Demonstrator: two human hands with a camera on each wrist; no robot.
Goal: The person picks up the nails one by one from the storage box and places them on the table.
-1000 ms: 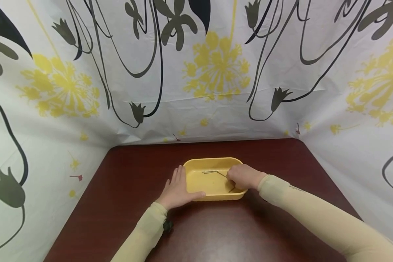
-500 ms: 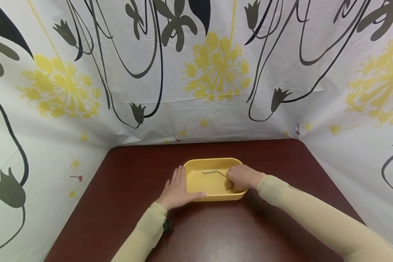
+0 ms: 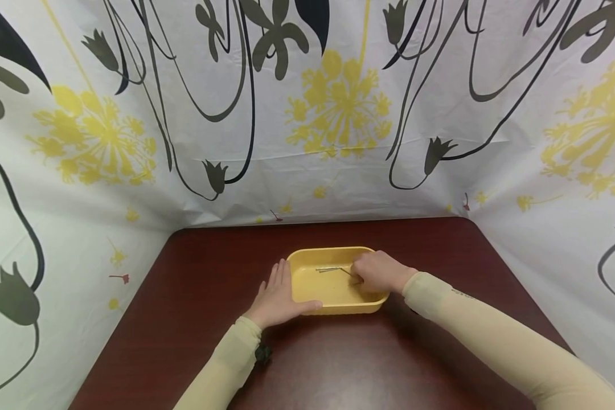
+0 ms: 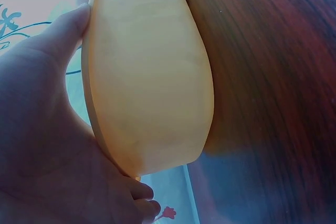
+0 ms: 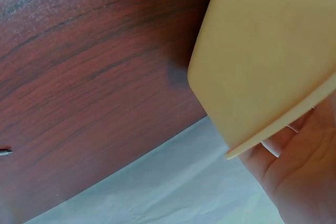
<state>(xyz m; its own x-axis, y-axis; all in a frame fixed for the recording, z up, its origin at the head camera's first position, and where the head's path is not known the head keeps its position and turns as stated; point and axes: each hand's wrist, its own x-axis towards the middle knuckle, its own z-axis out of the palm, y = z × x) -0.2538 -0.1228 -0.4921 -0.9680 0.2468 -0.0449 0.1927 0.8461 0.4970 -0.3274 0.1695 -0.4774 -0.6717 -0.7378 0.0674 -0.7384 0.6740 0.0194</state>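
Observation:
A yellow plastic tray (image 3: 333, 310) sits on the table. My left hand (image 3: 275, 300) lies against its left end, fingers straight along the outside and thumb over the front rim; the left wrist view shows this hand (image 4: 42, 93) at the rim. My right hand (image 3: 376, 272) reaches inside the right end, fingers curled down. A faint thin piece, like a nail, sticks out beneath its fingers, seemingly pinched; the fingertips are hidden. Several thin nail-like metal pieces (image 3: 329, 269) lie on the tray floor, one slanting toward the right hand. In the right wrist view, the tray wall (image 5: 262, 56) covers most fingers.
The dark red wooden table (image 3: 225, 262) has rounded far corners. A white curtain with printed flowers (image 3: 307, 188) hangs behind it and along both sides. A small pointed metal tip (image 5: 5, 152) shows at the left edge of the right wrist view.
My right hand has shifted slightly up and left inside the tray. The thin piece under its fingers has moved and turned with it. The left hand and tray have stayed put.

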